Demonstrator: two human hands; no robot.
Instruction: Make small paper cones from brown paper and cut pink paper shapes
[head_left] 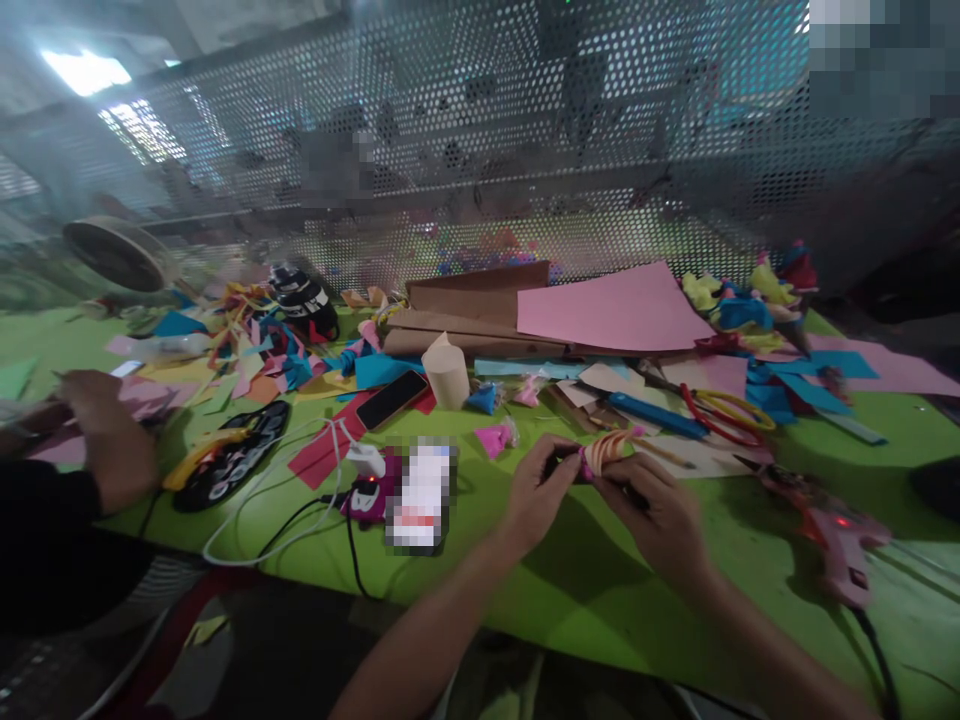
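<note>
Just above the green table (480,520), both my hands close round one small craft piece (606,452) with orange and cream stripes and a pink-purple end. My left hand (541,490) pinches its pink end. My right hand (656,505) wraps the striped part from below and the right; its fingertips are partly hidden. What exactly the piece is, I cannot make out. Beyond my left hand lie a pink scrap bundle (493,440) and a blue one (484,398). A pink glue gun (840,545) with a red light lies to the right of my right hand.
Scissors (724,412), a blue cutter knife (656,414) and pink sheets (611,308) lie at the back. A phone (421,500), a purple power strip (369,498) and white cable (251,500) are left of my hands. Further left is another person's arm (112,430). A perforated metal screen (480,150) stands behind.
</note>
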